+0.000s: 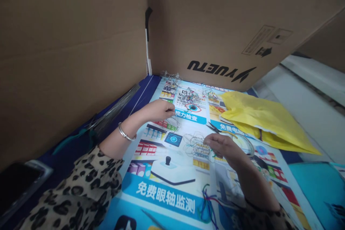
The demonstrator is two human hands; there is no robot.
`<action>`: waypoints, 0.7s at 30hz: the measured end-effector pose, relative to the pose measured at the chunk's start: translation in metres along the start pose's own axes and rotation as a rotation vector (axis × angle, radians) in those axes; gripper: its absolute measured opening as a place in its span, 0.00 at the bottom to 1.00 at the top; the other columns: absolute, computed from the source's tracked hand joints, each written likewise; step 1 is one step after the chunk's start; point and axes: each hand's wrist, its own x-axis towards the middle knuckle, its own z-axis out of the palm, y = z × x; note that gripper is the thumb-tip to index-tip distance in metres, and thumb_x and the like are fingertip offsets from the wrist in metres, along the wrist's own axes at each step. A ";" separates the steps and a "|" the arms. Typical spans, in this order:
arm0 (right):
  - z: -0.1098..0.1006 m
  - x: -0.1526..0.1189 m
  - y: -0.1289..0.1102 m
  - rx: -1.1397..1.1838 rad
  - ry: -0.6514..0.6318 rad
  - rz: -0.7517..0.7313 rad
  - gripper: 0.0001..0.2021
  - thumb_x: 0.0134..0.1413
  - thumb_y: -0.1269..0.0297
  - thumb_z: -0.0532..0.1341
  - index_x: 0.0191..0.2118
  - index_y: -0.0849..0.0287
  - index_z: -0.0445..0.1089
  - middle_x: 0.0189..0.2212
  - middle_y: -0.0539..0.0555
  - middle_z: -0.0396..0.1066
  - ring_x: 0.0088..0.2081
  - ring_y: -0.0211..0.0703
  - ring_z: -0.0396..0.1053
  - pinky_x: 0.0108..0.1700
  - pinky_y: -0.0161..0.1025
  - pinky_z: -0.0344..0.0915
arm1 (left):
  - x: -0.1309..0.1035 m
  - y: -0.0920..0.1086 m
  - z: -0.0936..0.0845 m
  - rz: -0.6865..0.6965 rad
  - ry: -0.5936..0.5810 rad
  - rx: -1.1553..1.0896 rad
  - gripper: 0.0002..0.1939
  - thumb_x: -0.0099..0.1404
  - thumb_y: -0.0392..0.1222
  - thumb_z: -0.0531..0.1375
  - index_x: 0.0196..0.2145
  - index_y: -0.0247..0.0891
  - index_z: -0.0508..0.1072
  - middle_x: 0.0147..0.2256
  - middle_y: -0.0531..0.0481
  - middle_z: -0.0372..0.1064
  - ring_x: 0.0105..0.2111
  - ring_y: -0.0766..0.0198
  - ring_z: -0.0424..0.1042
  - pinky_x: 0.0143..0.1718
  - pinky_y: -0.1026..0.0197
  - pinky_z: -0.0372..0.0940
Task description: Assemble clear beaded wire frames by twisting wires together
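My left hand (161, 110) is closed, its fingers curled together above the printed sheet (124, 219). What it may hold is too small to make out; faint thin loops lie just below it. Pinched fingers of my right hand (219, 145) meet the edge of a loose tangle of thin wire (194, 145). Pliers with dark jaws (213, 127) lie just beyond that hand. Near the front edge are coloured threads (207, 205) in green, blue and red. More tangled wire pieces (190, 97) sit farther back.
Tall cardboard walls (215, 18) stand behind and to the left. A bundle of straight wires (118, 106) and teal-handled pliers (71, 140) lie left, near a phone (21, 187). At right are a yellow bag (264, 118), a clear ring-shaped item (251, 147) and a turquoise item (318, 190).
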 end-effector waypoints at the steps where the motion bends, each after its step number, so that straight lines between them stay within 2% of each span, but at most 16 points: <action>1: 0.000 0.000 0.000 -0.005 -0.007 0.000 0.16 0.46 0.51 0.60 0.30 0.61 0.69 0.15 0.43 0.52 0.18 0.30 0.46 0.21 0.32 0.44 | -0.001 0.001 0.000 -0.007 0.008 0.006 0.12 0.59 0.43 0.52 0.26 0.37 0.72 0.23 0.53 0.68 0.23 0.68 0.62 0.24 0.66 0.50; 7: -0.001 -0.003 -0.002 0.038 -0.001 -0.001 0.15 0.46 0.51 0.61 0.30 0.59 0.69 0.16 0.43 0.52 0.18 0.31 0.47 0.20 0.33 0.44 | -0.005 0.006 -0.001 -0.058 0.064 -0.010 0.11 0.59 0.42 0.52 0.24 0.38 0.72 0.22 0.53 0.68 0.23 0.67 0.62 0.24 0.65 0.51; 14: 0.002 -0.010 -0.011 0.119 0.082 -0.053 0.14 0.43 0.52 0.62 0.29 0.59 0.69 0.14 0.42 0.50 0.17 0.30 0.46 0.19 0.31 0.43 | -0.010 0.019 -0.003 -0.166 0.162 -0.113 0.08 0.56 0.39 0.55 0.24 0.38 0.72 0.23 0.54 0.69 0.25 0.66 0.65 0.28 0.65 0.55; 21: 0.004 -0.010 -0.021 0.086 0.316 -0.135 0.16 0.43 0.50 0.61 0.31 0.59 0.71 0.13 0.43 0.54 0.16 0.31 0.49 0.18 0.32 0.46 | -0.013 0.019 0.009 -0.287 0.320 -0.212 0.09 0.55 0.41 0.55 0.23 0.38 0.71 0.21 0.54 0.69 0.25 0.65 0.66 0.27 0.64 0.56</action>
